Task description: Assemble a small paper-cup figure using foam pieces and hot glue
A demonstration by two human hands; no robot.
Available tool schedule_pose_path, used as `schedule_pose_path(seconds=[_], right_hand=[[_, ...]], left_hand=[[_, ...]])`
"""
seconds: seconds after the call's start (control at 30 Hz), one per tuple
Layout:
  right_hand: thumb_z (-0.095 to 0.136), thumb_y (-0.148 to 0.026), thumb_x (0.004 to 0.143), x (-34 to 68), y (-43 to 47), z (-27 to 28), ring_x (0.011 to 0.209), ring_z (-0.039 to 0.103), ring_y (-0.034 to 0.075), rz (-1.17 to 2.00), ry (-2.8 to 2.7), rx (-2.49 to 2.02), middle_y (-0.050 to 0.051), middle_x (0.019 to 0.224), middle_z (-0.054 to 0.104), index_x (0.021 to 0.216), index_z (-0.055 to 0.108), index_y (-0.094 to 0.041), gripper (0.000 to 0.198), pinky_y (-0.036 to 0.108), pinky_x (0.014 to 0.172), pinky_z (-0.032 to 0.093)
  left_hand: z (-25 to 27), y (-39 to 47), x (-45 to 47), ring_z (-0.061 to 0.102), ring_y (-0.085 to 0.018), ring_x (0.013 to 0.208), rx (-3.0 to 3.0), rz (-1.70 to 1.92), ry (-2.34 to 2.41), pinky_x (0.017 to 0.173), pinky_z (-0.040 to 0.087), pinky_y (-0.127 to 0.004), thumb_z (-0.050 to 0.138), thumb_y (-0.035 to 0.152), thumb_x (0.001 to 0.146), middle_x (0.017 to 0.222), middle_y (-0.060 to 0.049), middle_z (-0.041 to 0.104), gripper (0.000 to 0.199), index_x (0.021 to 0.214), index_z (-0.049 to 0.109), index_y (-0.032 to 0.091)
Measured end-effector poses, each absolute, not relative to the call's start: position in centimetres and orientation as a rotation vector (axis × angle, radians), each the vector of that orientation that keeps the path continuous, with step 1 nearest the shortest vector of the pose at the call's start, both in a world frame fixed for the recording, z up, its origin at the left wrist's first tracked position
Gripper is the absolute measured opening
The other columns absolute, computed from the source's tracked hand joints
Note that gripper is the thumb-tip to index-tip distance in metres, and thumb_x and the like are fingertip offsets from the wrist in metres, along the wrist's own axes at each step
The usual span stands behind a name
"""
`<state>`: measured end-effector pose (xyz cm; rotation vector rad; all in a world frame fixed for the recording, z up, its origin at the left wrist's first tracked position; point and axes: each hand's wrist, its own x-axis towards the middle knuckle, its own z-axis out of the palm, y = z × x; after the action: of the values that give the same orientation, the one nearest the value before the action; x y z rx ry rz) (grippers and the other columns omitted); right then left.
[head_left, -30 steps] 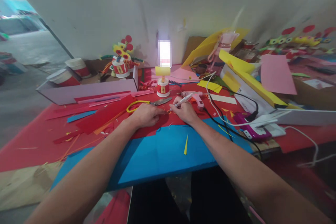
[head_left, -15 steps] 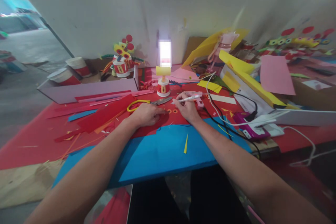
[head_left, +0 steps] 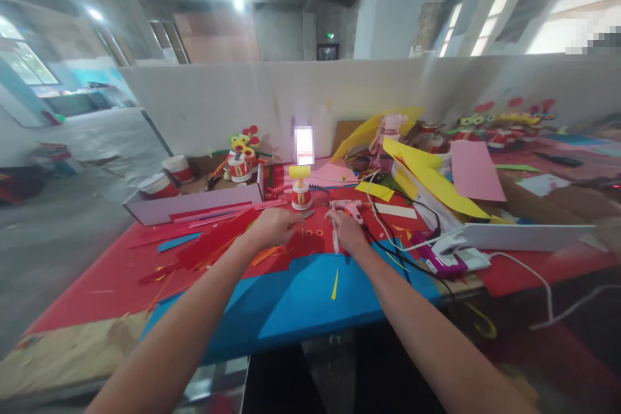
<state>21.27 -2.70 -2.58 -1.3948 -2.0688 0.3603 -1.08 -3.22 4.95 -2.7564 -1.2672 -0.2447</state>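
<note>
My left hand hovers over the red paper with its fingers curled downward. It hides the yellow handles of the scissors, whose blade sticks out beyond it; whether it grips anything cannot be seen. Close to its fingertips lie small orange paper rings. My right hand is closed on a white pen, which now points down toward me. Just beyond those fingers rests a pink and white glue gun. A red and white paper cup figure with a yellow roll on top stands behind both hands.
Blue sheet covers the front edge. Paper strips lie left, before a shallow box with cups. To the right are cables, a purple power strip and a box with yellow paper. A white partition stands behind.
The view has tilted up. My left hand has drawn back from the rings and moved over the scissor handles. The pen in my right hand has swung from sideways to pointing toward me.
</note>
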Motion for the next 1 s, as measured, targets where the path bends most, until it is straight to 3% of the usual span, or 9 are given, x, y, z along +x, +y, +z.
schedule_pose_path(seconds=[0.23,0.37,0.5,0.77,1.0], right_hand=[[0.033,-0.013,0.093,19.9,-4.7,-0.5,0.087,0.061,0.017,0.168,-2.307,-1.806,0.007,0.112,0.059,0.115,0.058,-0.026,0.036,0.025,0.068,0.040],[0.031,-0.013,0.094,19.7,-4.9,-0.1,0.087,0.062,0.019,0.128,-2.260,-1.867,0.008,0.110,0.058,0.126,0.053,-0.030,0.042,0.026,0.068,0.042],[0.034,-0.008,0.090,19.3,-3.5,0.4,0.096,0.061,0.020,0.079,-2.139,-1.713,0.010,0.119,0.057,0.135,0.044,-0.028,0.050,0.028,0.075,0.045],[0.035,-0.018,0.094,19.3,-1.2,-0.3,0.100,0.061,0.019,0.105,-1.926,-1.231,0.007,0.106,0.067,0.111,0.060,-0.021,0.030,0.030,0.088,0.045],[0.036,-0.025,0.095,23.2,-1.1,-0.1,0.086,0.065,0.020,0.001,-1.481,-1.270,0.009,0.095,0.070,0.101,0.060,-0.018,0.026,0.030,0.076,0.048]], left_hand=[[5.5,-1.8,1.9,0.066,-0.021,0.088,-2.731,-0.038,-1.440,0.075,0.047,-0.028,0.049,0.012,0.075,0.098,-0.007,0.073,0.035,0.096,0.073,0.025],[4.7,-0.4,2.1,0.066,-0.022,0.086,-2.800,-0.015,-1.454,0.075,0.047,-0.029,0.048,0.011,0.073,0.095,-0.008,0.073,0.033,0.091,0.074,0.021],[3.0,0.4,1.2,0.065,-0.019,0.081,-2.882,-0.213,-1.465,0.073,0.046,-0.027,0.049,0.008,0.071,0.089,-0.007,0.073,0.033,0.089,0.074,0.021],[1.1,-0.5,1.7,0.062,-0.020,0.089,-2.975,-0.460,-1.301,0.081,0.046,-0.029,0.052,0.010,0.076,0.086,-0.007,0.068,0.024,0.086,0.071,0.021],[0.5,-1.2,3.9,0.058,-0.022,0.094,-2.839,-0.551,-1.242,0.088,0.043,-0.034,0.050,0.018,0.083,0.084,-0.008,0.063,0.018,0.084,0.068,0.019]])
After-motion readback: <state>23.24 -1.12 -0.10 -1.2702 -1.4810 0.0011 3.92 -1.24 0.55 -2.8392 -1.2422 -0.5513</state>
